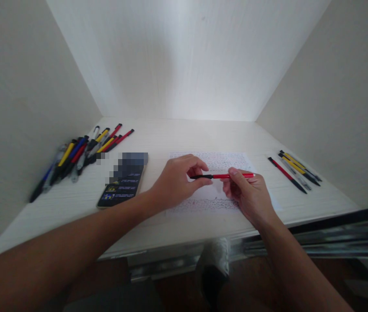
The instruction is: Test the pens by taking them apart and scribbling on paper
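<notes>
Head view: left hand [175,180] pinches red pen [232,176] black end; right hand [247,193] grips barrel.

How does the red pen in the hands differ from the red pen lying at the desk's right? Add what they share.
The held red pen is gripped by the left hand and right hand above the written sheet; the lying red pen rests untouched on the desk. The held red pen runs level across the view; the lying red pen slants. Both are slim, red with a black end.
</notes>
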{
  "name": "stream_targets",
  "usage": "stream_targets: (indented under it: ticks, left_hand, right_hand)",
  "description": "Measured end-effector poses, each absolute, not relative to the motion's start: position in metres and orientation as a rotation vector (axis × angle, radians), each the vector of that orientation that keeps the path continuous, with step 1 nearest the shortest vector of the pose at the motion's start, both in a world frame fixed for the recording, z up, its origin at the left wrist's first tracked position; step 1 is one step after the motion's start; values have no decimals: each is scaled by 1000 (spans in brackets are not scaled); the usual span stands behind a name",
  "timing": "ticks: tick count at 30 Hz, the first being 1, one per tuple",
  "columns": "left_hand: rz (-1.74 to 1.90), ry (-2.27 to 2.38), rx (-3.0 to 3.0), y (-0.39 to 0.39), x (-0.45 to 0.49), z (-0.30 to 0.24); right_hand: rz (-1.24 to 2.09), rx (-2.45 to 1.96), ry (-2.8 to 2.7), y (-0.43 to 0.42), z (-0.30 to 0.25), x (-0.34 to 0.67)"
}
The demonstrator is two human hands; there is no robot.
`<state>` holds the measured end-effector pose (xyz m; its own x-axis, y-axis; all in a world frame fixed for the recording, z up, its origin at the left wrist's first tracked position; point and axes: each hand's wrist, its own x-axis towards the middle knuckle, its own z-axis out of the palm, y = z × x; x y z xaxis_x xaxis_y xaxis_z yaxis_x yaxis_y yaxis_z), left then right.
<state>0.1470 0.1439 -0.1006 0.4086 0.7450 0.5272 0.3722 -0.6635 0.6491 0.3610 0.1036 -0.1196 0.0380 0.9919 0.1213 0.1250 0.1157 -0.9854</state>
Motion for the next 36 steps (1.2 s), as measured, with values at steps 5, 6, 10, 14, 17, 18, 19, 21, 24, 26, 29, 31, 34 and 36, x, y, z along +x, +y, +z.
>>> stream_targets:
  ticks: [5, 6, 10, 14, 17, 18, 19, 21, 24, 26, 29, 31, 34, 36]
  left_hand:
    - [1016, 959, 2131, 143, 147, -93]
    - [989, 962, 2113, 143, 147, -93]
    - [971, 958, 2117, 146, 147, -97]
    - [1016, 911, 2240, 151, 147, -105]
    - [1014, 902, 2283, 151, 147, -105]
    - [1007, 902, 2284, 151, 147, -104]
    - [994, 903, 2284, 151, 146, -104]
    - [959, 903, 2289, 151, 146, -103]
    - [946, 890, 2316, 151, 146, -103]
    - [969, 882, 2350, 151, 146, -104]
    - [959, 919, 2389, 149, 146, -103]
    - [922, 953, 2401, 148, 146, -101]
    - [852, 1010, 2413, 146, 146, -98]
    - [809, 1043, 2391, 146, 146, -96]
  right_hand:
    - [1051, -1238, -1269, 104, -120, 361]
    - [1063, -1239, -1262, 104, -119, 361]
    - [1124, -1194, -1239, 103, -117, 360]
    - [1143, -1142, -1243, 103, -115, 358]
    - [1167, -1133, -1270, 103, -116, 359]
    - [1183, -1131, -1279, 102, -116, 360]
    - [1201, -1127, -1291, 102, -116, 360]
    - [1228, -1119, -1303, 102, -116, 361]
    - [1260, -1119, -1264, 102, -114, 359]
    - [1252, -1143, -1220, 103, -114, 357]
    - [1191, -1196, -1194, 105, -114, 355]
    - [1134, -1238, -1211, 106, -115, 354]
    - [1031, -1310, -1278, 106, -119, 356]
    - [976, -1305, -1341, 106, -120, 358]
